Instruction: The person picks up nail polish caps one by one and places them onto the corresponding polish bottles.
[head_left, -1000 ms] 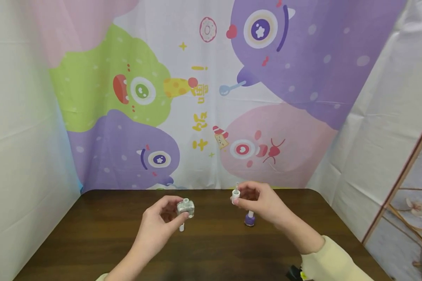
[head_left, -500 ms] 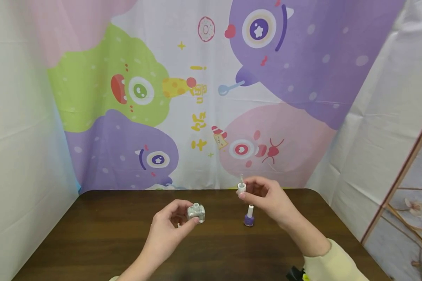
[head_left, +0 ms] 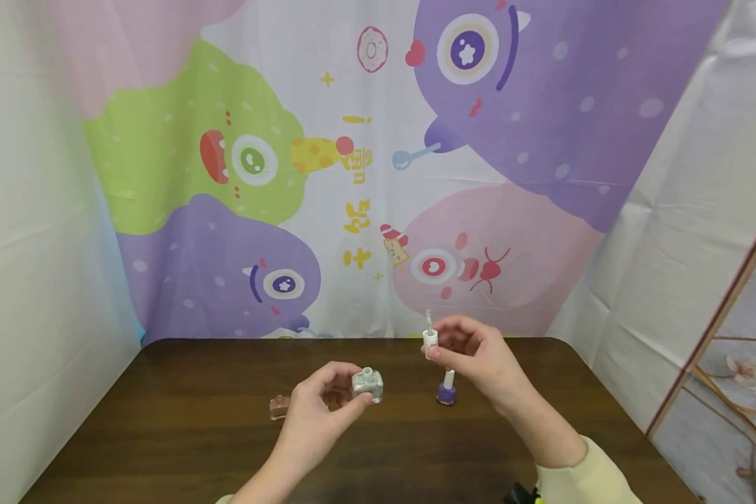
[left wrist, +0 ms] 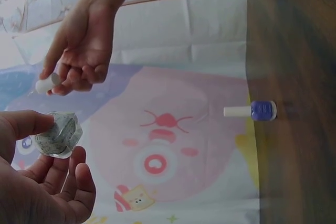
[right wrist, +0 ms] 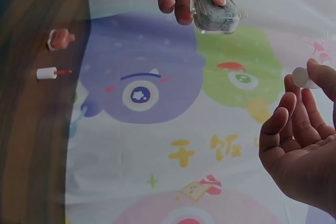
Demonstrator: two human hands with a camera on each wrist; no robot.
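Note:
My left hand (head_left: 321,402) holds an uncapped nail polish bottle (head_left: 368,386) between thumb and fingers, its bare neck pointing up. The glass is clear with speckled grey-green polish, as the bottle (left wrist: 59,136) shows in the left wrist view. My right hand (head_left: 475,353) pinches a white nail polish cap (head_left: 430,346) with its brush (head_left: 429,320) pointing up. Cap and bottle are apart, both raised over the table. In the right wrist view, the cap (right wrist: 302,77) sits between thumb and fingertips.
A capped purple nail polish bottle (head_left: 446,392) stands on the dark wooden table (head_left: 390,462) below my right hand. Behind my left hand is an open reddish-brown polish bottle (head_left: 279,407); its white cap with brush (right wrist: 47,73) stands beside it. A cartoon curtain (head_left: 353,301) hangs behind.
My left hand has moved right with the bottle, bringing the reddish-brown bottle into sight. My right hand has risen slightly with the cap and brush, uncovering the purple bottle more.

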